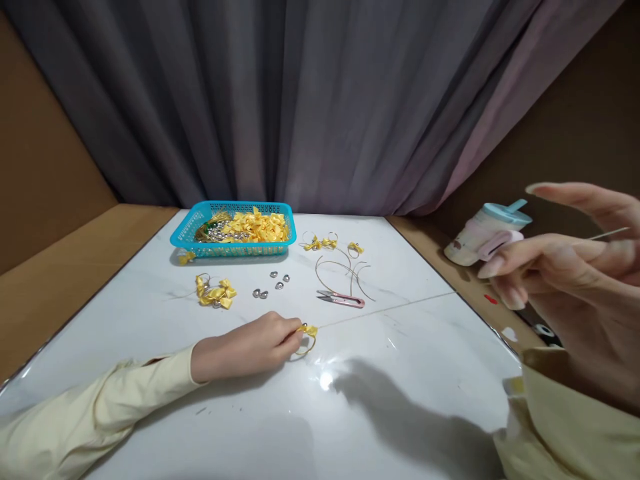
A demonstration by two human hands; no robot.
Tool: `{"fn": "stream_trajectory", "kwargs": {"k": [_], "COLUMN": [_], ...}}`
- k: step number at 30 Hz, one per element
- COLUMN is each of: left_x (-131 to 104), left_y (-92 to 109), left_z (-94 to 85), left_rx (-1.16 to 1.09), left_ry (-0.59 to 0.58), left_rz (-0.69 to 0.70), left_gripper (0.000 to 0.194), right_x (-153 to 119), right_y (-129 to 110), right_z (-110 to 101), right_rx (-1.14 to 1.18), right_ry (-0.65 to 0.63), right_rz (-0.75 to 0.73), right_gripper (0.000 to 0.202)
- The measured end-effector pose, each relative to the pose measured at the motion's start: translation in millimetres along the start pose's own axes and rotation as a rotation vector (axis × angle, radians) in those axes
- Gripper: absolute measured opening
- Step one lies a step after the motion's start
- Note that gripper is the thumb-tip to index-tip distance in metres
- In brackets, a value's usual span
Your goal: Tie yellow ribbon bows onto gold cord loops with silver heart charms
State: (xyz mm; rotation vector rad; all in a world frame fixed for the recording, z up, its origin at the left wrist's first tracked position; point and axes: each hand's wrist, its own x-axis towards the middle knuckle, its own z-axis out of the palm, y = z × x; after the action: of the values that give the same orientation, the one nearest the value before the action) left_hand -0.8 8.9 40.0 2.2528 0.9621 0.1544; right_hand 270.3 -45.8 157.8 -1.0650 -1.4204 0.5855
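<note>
Near the middle of the white table, my left hand (260,343) pinches a small yellow bow (310,330) with a silver bead and a thin cord loop (311,345) hanging below it. A fine cord (390,307) runs taut from the bow up to the right. My right hand (575,260), raised at the right edge close to the camera, has the cord between its closed fingers, and a short end sticks out behind them. Pink-handled snips (343,299) lie beyond the bow, beside loose curved cord pieces (333,262).
A blue basket (235,250) of yellow bows and silver beads stands at the back left. Bows on cords (217,293) and several silver beads (279,285) lie in front of it. More looped bows (327,243) rest farther back. A lidded cup (485,233) lies tilted at right.
</note>
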Motion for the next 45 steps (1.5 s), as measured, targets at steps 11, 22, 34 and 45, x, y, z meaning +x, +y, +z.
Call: {"fn": "stream_trajectory", "kwargs": {"k": [11, 22, 34, 45], "left_x": [-3, -10, -11, -6], "left_y": [11, 28, 24, 19], "left_z": [-7.5, -14.8, -3.2, 6.9], "left_rx": [-0.158, -0.387, -0.38, -0.326], "left_ry": [0.081, 0.09, 0.103, 0.194], "left_rz": [0.052, -0.094, -0.029, 0.049], "left_gripper": [0.036, 0.045, 0.039, 0.04], "right_x": [-31, -52, -60, -63], "right_y": [38, 64, 69, 70], "right_z": [69, 101, 109, 111], "right_rx": [0.006, -0.064, -0.18, -0.166], "right_ry": [-0.714, -0.719, -0.635, -0.604], "right_rz": [0.545, 0.451, 0.33, 0.382], "right_gripper": [0.026, 0.024, 0.029, 0.03]}}
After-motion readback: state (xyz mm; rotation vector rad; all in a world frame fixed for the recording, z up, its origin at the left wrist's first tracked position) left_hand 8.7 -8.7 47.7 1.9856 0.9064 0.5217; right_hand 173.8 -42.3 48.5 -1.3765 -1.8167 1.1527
